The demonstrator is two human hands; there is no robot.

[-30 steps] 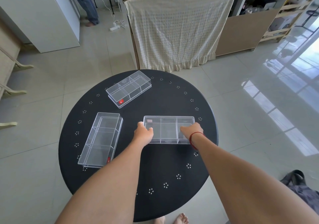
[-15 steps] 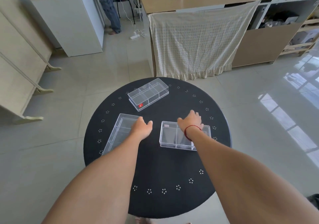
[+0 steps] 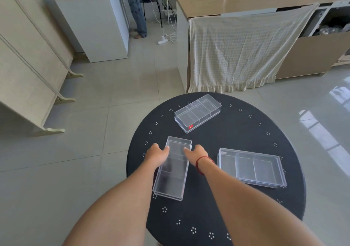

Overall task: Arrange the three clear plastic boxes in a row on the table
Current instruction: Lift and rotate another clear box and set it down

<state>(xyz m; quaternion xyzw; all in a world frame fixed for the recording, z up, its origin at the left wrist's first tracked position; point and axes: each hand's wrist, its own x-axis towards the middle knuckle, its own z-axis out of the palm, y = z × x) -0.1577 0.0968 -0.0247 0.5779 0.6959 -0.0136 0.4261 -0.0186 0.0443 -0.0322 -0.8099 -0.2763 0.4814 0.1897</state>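
Three clear plastic boxes with dividers lie on a round black table (image 3: 233, 139). The far box (image 3: 198, 112) lies at an angle near the back edge and has a red sticker at its near corner. Flat at the right lies the right box (image 3: 251, 167), with nothing touching it. The left box (image 3: 172, 179) points away from me. My left hand (image 3: 157, 152) presses on its left side near the far end. My right hand (image 3: 197, 153), with a red string on the wrist, has its fingers on the box's right side and top.
Behind the table stands a wooden counter draped with a cream cloth (image 3: 236, 56). A white cabinet (image 3: 94, 24) and pale cupboards (image 3: 24, 65) line the left. A person's legs (image 3: 137, 9) and a power strip (image 3: 162, 41) are at the back.
Both hands have let go of the right box and moved left onto the left box. The view has swung left and up, so the table now sits to the right.
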